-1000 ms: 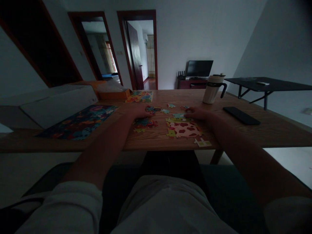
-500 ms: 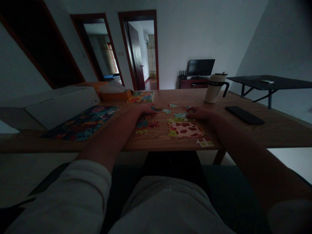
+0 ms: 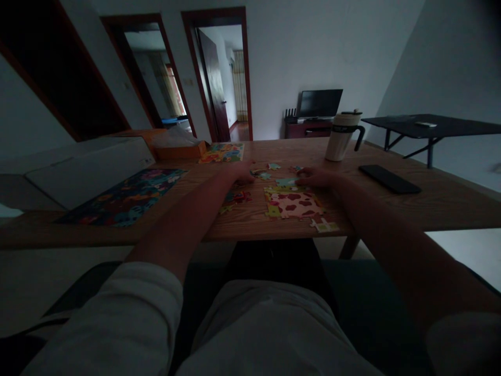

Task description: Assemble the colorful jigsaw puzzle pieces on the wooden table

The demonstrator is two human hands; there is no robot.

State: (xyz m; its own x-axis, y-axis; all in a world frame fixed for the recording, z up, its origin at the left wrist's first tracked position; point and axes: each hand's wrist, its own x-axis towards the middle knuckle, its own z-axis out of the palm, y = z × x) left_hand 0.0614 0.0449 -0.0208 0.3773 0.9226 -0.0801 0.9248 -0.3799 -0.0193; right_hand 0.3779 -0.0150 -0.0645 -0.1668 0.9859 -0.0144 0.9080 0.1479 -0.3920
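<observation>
A partly joined jigsaw with a pink and dark-red spotted picture (image 3: 294,203) lies on the wooden table (image 3: 391,209) in front of me. My right hand (image 3: 318,178) rests at its far edge, fingers bent onto a pale blue piece (image 3: 286,182). My left hand (image 3: 241,172) lies palm down beside a small loose cluster of pieces (image 3: 259,174); a darker joined patch (image 3: 237,197) sits under my left forearm. A loose pale piece (image 3: 324,226) lies near the table's front edge. In the dim light I cannot make out whether either hand grips a piece.
A finished colourful puzzle board (image 3: 125,196) lies at the left, another (image 3: 222,152) farther back by an orange box (image 3: 176,150). A white lidded mug (image 3: 341,137) and a black phone (image 3: 389,179) stand at the right. A long white box (image 3: 90,169) borders the left edge.
My left hand has slid a little farther forward and right towards the loose pieces. The right hand has hardly moved. The camera has tilted slightly.
</observation>
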